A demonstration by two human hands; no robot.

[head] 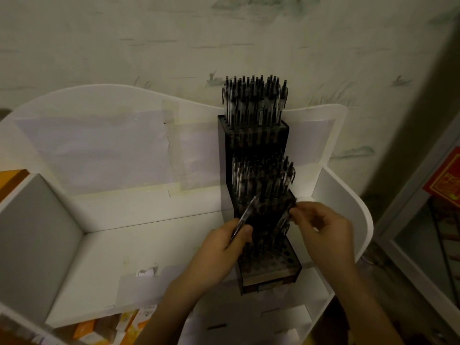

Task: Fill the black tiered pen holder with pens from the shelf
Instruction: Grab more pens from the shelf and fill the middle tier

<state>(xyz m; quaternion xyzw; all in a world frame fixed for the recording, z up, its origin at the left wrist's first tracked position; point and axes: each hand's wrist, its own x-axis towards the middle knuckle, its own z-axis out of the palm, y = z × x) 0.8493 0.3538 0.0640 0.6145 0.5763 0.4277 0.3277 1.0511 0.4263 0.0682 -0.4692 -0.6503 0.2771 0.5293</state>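
I'm gripping a dark clear-barrelled pen (245, 215) in my left hand (224, 247), axis tilting up-right, w/ the black tiered pen holder (268, 267)'s empty near-tier holes just right & nearer, right hand (323, 227) pinching another pen (282, 221).

One holder, three tiers, two hands, pens past counting.

One black holder (254, 135) stands on one white shelf (139, 245), stepping down in three tiers from 12 o'clock toward 6. The top two tiers are packed with pens (254, 100), too many and too blurred to number. The left hand (224, 245) holds one pen (245, 215); the right hand (323, 227) pinches one other pen (282, 220). The bottom tier shows roughly a dozen unfilled holes (286, 257) at 4 o'clock.
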